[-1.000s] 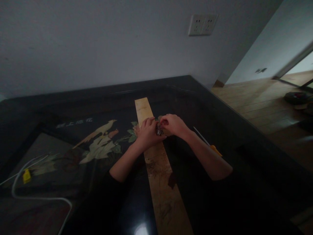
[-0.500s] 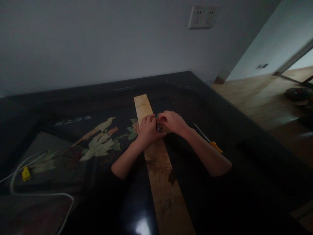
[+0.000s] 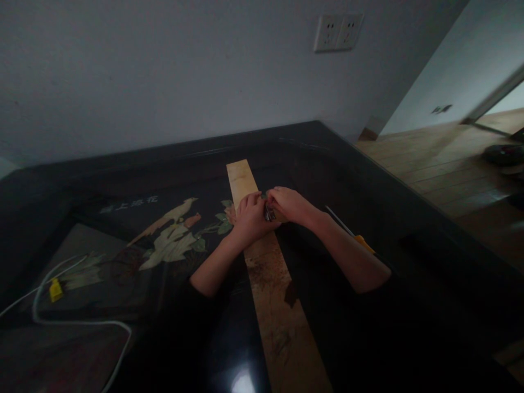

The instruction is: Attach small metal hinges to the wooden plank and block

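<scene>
A long, narrow wooden board (image 3: 270, 295) with dark stains lies on the dark table, running away from me. My left hand (image 3: 250, 217) is closed over the board's far part, with a small shiny, metallic-looking object (image 3: 269, 214) showing beside its thumb. Its kind is too small and dim to tell. Against the other side of that object, my right hand (image 3: 291, 204) is closed in a pinch. Whatever its fingertips hold is hidden. Right of my right forearm lies a screwdriver (image 3: 363, 243) with a yellow handle, its thin shaft pointing away to the left.
The glossy black table (image 3: 327, 158) carries a bird-and-flower picture (image 3: 172, 240). On its left lie a white cable (image 3: 82, 322) and a yellow tag-like piece (image 3: 55, 290). A wall with sockets (image 3: 338, 33) stands behind; wooden floor (image 3: 434, 147) shows at right.
The view has shifted slightly, so the table and cable appear a little further right. Both hands keep nearly the same hold at the small object.
</scene>
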Demonstrator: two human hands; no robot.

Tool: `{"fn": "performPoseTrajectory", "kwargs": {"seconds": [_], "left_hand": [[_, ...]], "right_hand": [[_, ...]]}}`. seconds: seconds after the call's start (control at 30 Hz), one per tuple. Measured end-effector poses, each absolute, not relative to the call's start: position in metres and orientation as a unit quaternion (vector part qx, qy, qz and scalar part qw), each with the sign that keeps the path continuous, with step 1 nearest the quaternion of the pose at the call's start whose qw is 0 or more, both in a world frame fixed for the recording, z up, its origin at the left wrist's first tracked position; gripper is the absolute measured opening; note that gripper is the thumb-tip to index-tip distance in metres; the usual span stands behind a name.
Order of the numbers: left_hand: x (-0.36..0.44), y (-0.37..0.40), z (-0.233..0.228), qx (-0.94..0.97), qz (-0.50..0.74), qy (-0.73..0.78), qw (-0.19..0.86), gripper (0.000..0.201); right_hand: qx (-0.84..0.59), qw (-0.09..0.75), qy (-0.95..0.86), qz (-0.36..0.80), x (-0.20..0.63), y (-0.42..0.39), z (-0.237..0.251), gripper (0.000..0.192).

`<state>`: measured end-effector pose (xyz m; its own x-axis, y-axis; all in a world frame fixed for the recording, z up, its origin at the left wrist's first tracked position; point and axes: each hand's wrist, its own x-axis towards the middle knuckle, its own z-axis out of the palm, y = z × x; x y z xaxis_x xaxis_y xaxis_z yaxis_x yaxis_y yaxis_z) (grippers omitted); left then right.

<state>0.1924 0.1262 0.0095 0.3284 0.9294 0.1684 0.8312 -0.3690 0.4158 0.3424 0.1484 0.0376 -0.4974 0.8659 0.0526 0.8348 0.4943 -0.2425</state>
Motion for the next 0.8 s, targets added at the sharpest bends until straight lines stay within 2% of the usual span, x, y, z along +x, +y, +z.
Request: {"fn": "performPoseTrajectory", "kwargs": {"seconds": [0.53, 0.8], "left_hand": [[0.1903, 0.1286, 0.0073, 0.813, 0.182, 0.539, 0.122, 0.058], [0.19, 0.1277, 0.0105, 0.815, 0.181, 0.537, 0.123, 0.058]], "right_hand": [[-0.436, 0.064, -0.894, 0.08, 0.345, 0.1494, 0.0323, 0.014], [-0.463, 0.064, -0.881, 0.075, 0.349, 0.1514, 0.0375, 0.016]]}}
